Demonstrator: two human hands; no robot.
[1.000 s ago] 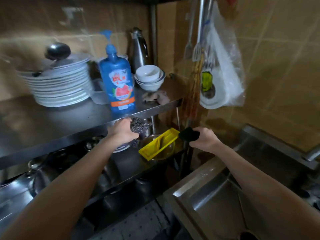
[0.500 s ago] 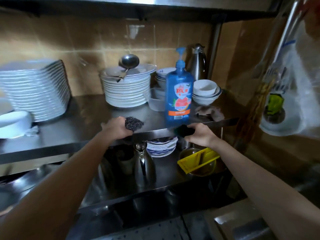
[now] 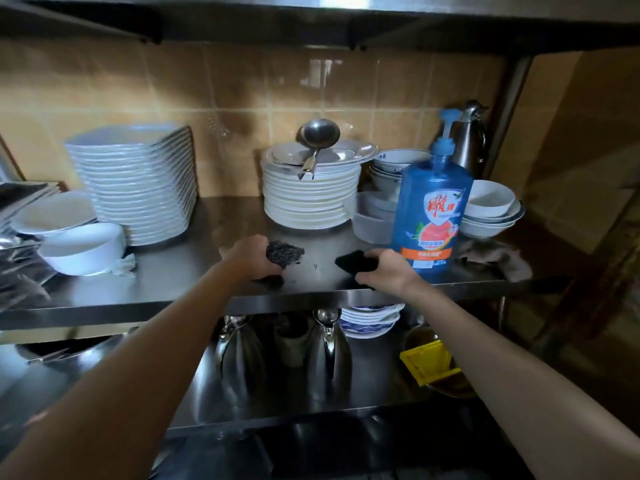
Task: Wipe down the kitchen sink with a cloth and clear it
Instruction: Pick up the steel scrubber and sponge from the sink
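On shelf (image 3: 194, 271), left fingers (image 3: 256, 247) gripping scourer (image 3: 285, 254), right fingers (image 3: 381, 254) gripping cloth (image 3: 349, 262), ladle (image 3: 320, 133) atop plates (image 3: 308, 202)

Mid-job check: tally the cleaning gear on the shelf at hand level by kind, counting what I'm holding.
steel scourer, gripped in the left hand: 1
dark cloth, held in the right hand: 1
blue pump bottle: 1
crumpled rag: 1
Total: 4
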